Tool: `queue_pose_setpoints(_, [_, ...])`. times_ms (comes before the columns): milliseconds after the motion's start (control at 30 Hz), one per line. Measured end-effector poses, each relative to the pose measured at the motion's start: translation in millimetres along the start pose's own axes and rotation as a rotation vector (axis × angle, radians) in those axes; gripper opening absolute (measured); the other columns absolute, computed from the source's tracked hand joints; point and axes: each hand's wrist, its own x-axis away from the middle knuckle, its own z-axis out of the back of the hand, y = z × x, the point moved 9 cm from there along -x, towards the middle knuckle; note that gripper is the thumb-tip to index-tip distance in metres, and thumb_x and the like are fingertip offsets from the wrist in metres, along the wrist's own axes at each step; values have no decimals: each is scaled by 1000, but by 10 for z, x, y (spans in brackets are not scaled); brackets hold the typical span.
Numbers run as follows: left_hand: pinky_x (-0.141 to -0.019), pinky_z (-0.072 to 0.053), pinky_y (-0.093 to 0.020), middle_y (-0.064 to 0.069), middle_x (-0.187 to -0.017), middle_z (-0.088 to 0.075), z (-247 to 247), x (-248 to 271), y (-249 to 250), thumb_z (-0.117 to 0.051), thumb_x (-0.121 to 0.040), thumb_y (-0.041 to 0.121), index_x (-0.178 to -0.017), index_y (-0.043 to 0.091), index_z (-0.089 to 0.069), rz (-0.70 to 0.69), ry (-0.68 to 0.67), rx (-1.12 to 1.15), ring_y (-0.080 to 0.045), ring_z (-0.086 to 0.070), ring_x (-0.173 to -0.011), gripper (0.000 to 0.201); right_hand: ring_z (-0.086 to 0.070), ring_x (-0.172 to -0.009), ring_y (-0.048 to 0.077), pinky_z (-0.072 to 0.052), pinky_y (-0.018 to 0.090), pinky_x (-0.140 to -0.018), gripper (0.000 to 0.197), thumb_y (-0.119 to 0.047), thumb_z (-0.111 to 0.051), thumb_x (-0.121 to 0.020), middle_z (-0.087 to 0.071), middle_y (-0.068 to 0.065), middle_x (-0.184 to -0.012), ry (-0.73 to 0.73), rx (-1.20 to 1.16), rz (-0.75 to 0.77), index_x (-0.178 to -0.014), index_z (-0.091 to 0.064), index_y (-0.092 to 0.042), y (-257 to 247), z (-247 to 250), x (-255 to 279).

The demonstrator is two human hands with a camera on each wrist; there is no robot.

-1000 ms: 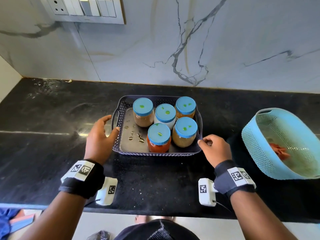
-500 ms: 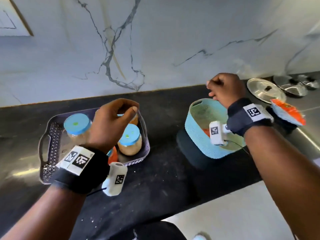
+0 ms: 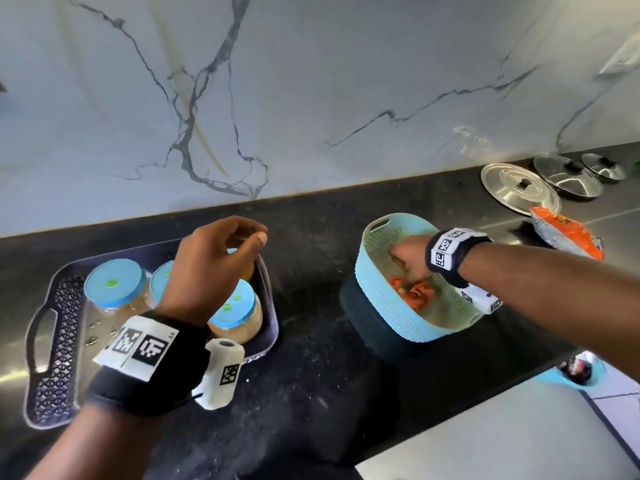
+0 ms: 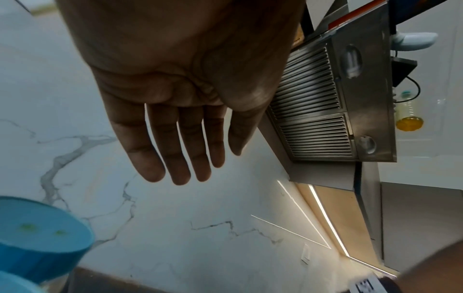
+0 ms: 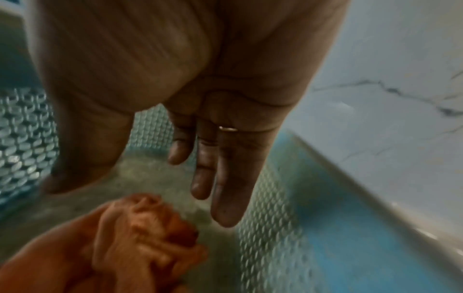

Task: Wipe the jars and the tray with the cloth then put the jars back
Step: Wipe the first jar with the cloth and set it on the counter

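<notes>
A dark perforated tray sits on the black counter at the left. It holds several jars with blue lids, some hidden under my arm. My left hand hovers above the jars with relaxed fingers and holds nothing. In the left wrist view the left hand's fingers are straight, with a blue lid below. My right hand reaches down inside the light blue basket. Its fingers are extended just above the crumpled orange cloth, not gripping it.
Steel pot lids lie at the back right beside an orange packet. The marble wall backs the counter. The counter's front edge runs diagonally at the lower right, and bare black counter separates tray and basket.
My right hand left the tray's front rim, swung right and dropped into the basket over the cloth. My left hand left the tray's side and rose above the jars. The view turned right.
</notes>
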Motion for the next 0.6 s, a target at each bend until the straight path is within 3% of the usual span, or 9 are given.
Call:
queue_pose_setpoints(33, [-74,-41,-2,21,-95,-75,47,7,-12,-68,-97,29,-101,31,-76,1,4,2,9,-67,-94,10,-60,-79,24,-42,29,-60,50,-54,-82,-70,-59,-4,-82,-41,10,6,-91,-49,-23,-5,-108,-45])
queue_pose_setpoints(100, [-78,-45,-10,20,-96,-76,189,12,-46,-68,-97,28,-103,29,-76,9,40,27,7,-68,-95,11,-62,-78,25,-42,29,-61,52,-51,-83,-69,-60,-3,-83,-135,54,32,-99,-51,-22,-71,-309,-84])
queue_pose_setpoints(167, [-81,-50,-18,17,-95,-77,358,29,-88,-68,-97,27,-103,27,-77,23,90,59,4,-70,-93,10,-63,-65,29,-45,30,-58,26,-35,-76,-81,-65,0,-71,-193,84,91,-86,-57,-18,-173,-429,-125])
queue_pose_setpoints(233, [-81,-52,-16,16,-95,-77,518,43,-110,-69,-97,24,-103,26,-77,30,135,79,4,-70,-90,10,-68,-55,34,-55,33,-53,20,-9,-65,-93,-70,8,-57,-244,78,154,-73,-62,-7,-214,-578,-210])
queue_pose_setpoints(300, [-82,-52,-15,15,-96,-77,740,78,-139,-69,-97,22,-105,23,-77,29,185,49,5,-70,-89,11,-71,-58,30,-63,36,-60,16,1,-58,-93,-75,13,-68,-278,15,101,-79,-64,-3,-183,-601,-221])
queue_pose_setpoints(367, [-85,-53,-21,14,-98,-77,973,125,-206,-69,-96,24,-107,21,-77,30,227,26,5,-69,-89,14,-71,-57,25,-62,33,-57,14,-4,-55,-94,-76,12,-73,-227,-82,40,-83,-62,-10,-115,-499,-225])
queue_pose_setpoints(433, [-87,-54,-25,13,-100,-77,1206,200,-318,-68,-95,29,-109,22,-77,47,266,27,3,-70,-90,18,-70,-54,14,-56,23,-51,7,-18,-68,-90,-74,3,-68,-152,-76,48,-88,-62,-18,-69,-273,-189])
queue_pose_setpoints(500, [-89,-54,-28,12,-101,-78,1348,257,-412,-67,-94,33,-109,23,-77,63,294,38,2,-70,-92,21,-67,-53,7,-49,18,-48,18,-23,-76,-81,-72,-4,-67,-68,-126,39,-89,-61,-24,105,-23,-133])
queue_pose_setpoints(600, [-86,-53,-24,12,-101,-77,1516,463,-494,-63,-98,36,-109,19,-77,58,340,-34,4,-68,-91,24,-73,-58,16,-56,28,-53,21,-10,-79,-78,-75,-1,-67,113,-358,100,-86,-64,-22,326,332,-51])
